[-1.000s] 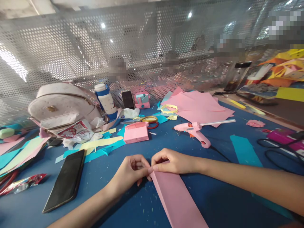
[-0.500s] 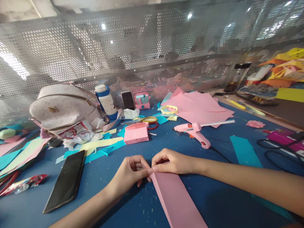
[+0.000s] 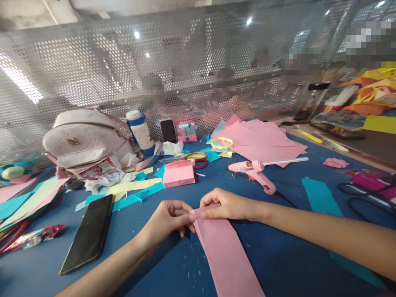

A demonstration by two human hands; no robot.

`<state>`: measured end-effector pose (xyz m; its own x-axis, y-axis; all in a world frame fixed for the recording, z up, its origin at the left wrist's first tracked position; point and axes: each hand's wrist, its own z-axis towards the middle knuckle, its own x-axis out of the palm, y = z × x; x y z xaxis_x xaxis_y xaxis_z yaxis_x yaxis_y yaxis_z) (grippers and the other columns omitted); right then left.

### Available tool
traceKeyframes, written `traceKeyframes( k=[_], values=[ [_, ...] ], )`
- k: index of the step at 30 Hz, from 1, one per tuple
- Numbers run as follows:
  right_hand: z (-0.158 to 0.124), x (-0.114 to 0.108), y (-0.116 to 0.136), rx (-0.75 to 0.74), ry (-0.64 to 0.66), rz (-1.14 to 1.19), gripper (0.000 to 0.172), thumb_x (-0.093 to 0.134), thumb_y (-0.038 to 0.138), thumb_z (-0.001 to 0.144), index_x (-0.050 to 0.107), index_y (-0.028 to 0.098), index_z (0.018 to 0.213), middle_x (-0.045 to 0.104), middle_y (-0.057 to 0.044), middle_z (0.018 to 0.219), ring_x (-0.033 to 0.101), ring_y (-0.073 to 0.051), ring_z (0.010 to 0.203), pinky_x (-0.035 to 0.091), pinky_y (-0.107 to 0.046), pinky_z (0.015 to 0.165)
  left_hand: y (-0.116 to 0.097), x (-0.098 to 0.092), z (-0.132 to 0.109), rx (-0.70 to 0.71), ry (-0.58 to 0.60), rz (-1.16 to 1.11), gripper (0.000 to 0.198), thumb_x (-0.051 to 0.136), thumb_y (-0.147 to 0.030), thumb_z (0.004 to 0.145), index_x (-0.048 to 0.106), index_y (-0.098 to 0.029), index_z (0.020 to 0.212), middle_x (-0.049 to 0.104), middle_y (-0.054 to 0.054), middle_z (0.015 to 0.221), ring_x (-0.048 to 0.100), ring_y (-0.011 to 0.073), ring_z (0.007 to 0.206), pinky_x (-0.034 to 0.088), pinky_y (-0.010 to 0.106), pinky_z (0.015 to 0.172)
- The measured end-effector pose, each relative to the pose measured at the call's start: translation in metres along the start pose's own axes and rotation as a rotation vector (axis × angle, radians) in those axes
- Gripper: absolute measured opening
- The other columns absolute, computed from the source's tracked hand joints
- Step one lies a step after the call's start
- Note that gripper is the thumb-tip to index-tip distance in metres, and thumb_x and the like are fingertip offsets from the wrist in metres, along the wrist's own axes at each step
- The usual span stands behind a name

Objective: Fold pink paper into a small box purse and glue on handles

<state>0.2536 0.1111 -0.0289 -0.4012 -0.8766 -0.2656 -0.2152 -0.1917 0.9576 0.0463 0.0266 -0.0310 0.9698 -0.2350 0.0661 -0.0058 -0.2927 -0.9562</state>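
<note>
A long strip of pink paper point(image 3: 227, 255) runs from the near edge of the view up to both hands, with a lengthwise fold along its left side. My left hand point(image 3: 173, 218) pinches the strip's far left corner between thumb and fingers. Over the far edge, my right hand point(image 3: 227, 205) grips the paper, thumb on top and fingers behind. Beyond the hands lies a small pink paper box point(image 3: 178, 174). A pink hot glue gun point(image 3: 255, 171) with a clear glue stick rests to the right of it.
A dark phone point(image 3: 88, 235) lies left of my left arm. Farther back are a pale backpack point(image 3: 83, 136), a bottle point(image 3: 140, 132), scissors point(image 3: 201, 160) and pink sheets point(image 3: 262, 138). Blue paper point(image 3: 320, 196) lies on the right. A perforated metal screen point(image 3: 185, 62) closes off the back.
My right hand has shifted slightly right and up along the strip's far edge, so more of that edge shows between the hands. The left hand still pinches the corner.
</note>
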Motion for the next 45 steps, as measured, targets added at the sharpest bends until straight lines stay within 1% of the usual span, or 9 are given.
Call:
traceKeyframes(
  k=[4,7,13,19,25,29,33,45],
  values=[
    [-0.0003,0.0026,0.0005,0.000,-0.007,-0.017,0.037,0.067,0.048,0.081,0.066,0.011,0.079,0.055,0.002,0.071,0.044,-0.008,0.063,0.032,-0.019,0.056,-0.0009,0.0012,-0.0008,-0.012,0.001,0.032,0.034,0.082,-0.041,0.066,0.068,-0.010,0.070,0.072,0.007,0.060,0.063,0.0113,0.051,0.042,0.016,0.044],
    [-0.0010,0.0031,0.0023,0.004,-0.002,-0.014,0.038,0.068,0.049,0.081,0.066,0.012,0.077,0.054,0.002,0.070,0.044,-0.008,0.062,0.032,-0.019,0.056,-0.0017,0.0018,-0.0018,-0.016,-0.003,0.044,0.036,0.082,-0.043,0.065,0.068,-0.010,0.068,0.073,0.008,0.061,0.064,0.0120,0.051,0.042,0.016,0.044],
    [-0.0016,0.0034,0.0034,0.003,-0.007,-0.019,0.038,0.068,0.050,0.080,0.065,0.012,0.076,0.054,0.002,0.069,0.044,-0.008,0.062,0.032,-0.019,0.055,-0.0032,0.0023,-0.0038,-0.037,-0.003,0.051,0.035,0.082,-0.042,0.066,0.067,-0.010,0.068,0.073,0.009,0.061,0.067,0.0139,0.054,0.042,0.016,0.044],
    [-0.0008,0.0029,0.0013,0.013,-0.007,-0.026,0.039,0.068,0.050,0.080,0.065,0.011,0.076,0.053,0.002,0.068,0.043,-0.008,0.061,0.031,-0.019,0.055,-0.0053,0.0036,-0.0050,-0.053,-0.003,0.032,0.032,0.082,-0.039,0.067,0.066,-0.010,0.068,0.074,0.010,0.062,0.068,0.0146,0.055,0.041,0.015,0.042],
    [-0.0008,0.0024,0.0010,0.037,-0.038,0.027,0.038,0.070,0.049,0.078,0.063,0.012,0.076,0.051,0.003,0.065,0.041,-0.007,0.058,0.029,-0.019,0.052,-0.0072,0.0035,-0.0048,-0.051,0.011,0.024,0.032,0.082,-0.038,0.068,0.068,-0.010,0.074,0.074,0.009,0.066,0.067,0.0133,0.057,0.045,0.016,0.046],
    [-0.0005,0.0028,0.0009,0.061,-0.035,0.099,0.039,0.072,0.050,0.076,0.061,0.013,0.077,0.050,0.005,0.062,0.039,-0.006,0.054,0.028,-0.018,0.050,-0.0057,0.0029,-0.0041,-0.053,0.004,0.032,0.033,0.083,-0.039,0.065,0.066,-0.011,0.067,0.073,0.006,0.062,0.063,0.0107,0.051,0.044,0.016,0.044],
    [-0.0006,0.0036,0.0002,0.067,-0.017,0.137,0.039,0.074,0.049,0.075,0.060,0.013,0.076,0.050,0.004,0.061,0.039,-0.006,0.053,0.027,-0.018,0.048,-0.0052,0.0018,-0.0037,-0.055,0.008,0.032,0.034,0.084,-0.040,0.064,0.066,-0.012,0.065,0.072,0.006,0.061,0.063,0.0109,0.051,0.044,0.016,0.044],
    [0.0002,0.0034,-0.0035,0.060,-0.025,0.131,0.037,0.072,0.048,0.078,0.060,0.013,0.075,0.049,0.005,0.059,0.039,-0.006,0.051,0.027,-0.017,0.047,-0.0044,0.0006,-0.0048,-0.046,0.003,0.036,0.034,0.083,-0.041,0.065,0.066,-0.012,0.064,0.073,0.008,0.063,0.064,0.0123,0.053,0.042,0.016,0.044]
  ],
)
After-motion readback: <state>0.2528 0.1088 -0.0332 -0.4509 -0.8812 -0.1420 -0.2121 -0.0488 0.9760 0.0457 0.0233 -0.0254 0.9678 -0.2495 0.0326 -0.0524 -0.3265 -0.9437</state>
